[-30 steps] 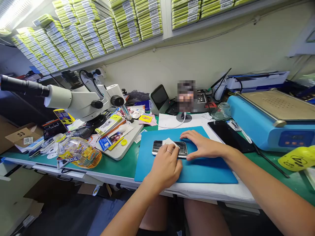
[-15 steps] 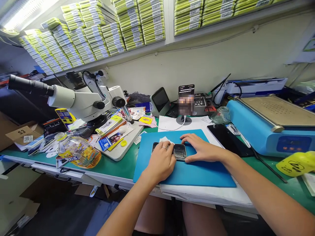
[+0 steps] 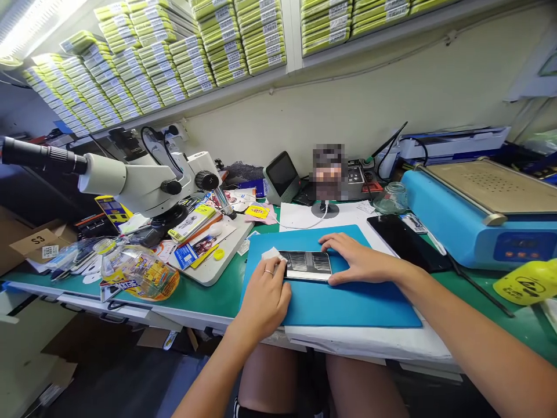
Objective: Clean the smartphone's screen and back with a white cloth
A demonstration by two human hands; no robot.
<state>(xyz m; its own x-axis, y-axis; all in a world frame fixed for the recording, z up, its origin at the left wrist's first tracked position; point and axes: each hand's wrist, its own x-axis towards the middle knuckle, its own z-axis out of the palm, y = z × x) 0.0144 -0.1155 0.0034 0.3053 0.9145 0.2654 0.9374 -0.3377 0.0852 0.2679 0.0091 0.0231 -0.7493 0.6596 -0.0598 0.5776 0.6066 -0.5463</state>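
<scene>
A smartphone [image 3: 308, 264] lies flat and crosswise on the blue mat [image 3: 352, 307], its dark screen crossed by pale streaks and reflections. My left hand [image 3: 266, 295], a ring on one finger, presses a folded white tissue [image 3: 272, 253] at the phone's left end. The fingers cover part of the tissue and that end of the phone. At the opposite end, my right hand [image 3: 359, 261] steadies the phone, thumb on the near corner and fingers at the far edge.
A blue heating plate machine [image 3: 461, 220] and a dark tablet-like panel [image 3: 404, 241] stand right. Left are a microscope [image 3: 143, 186] and a plastic bottle [image 3: 139, 270]. A phone on a stand [image 3: 328, 174], its screen blurred, is behind the mat. A yellow bottle [image 3: 524, 284] sits right.
My left hand has slid left along the phone with the tissue, uncovering more of the screen. My right hand stays at the right end. The view has shifted slightly.
</scene>
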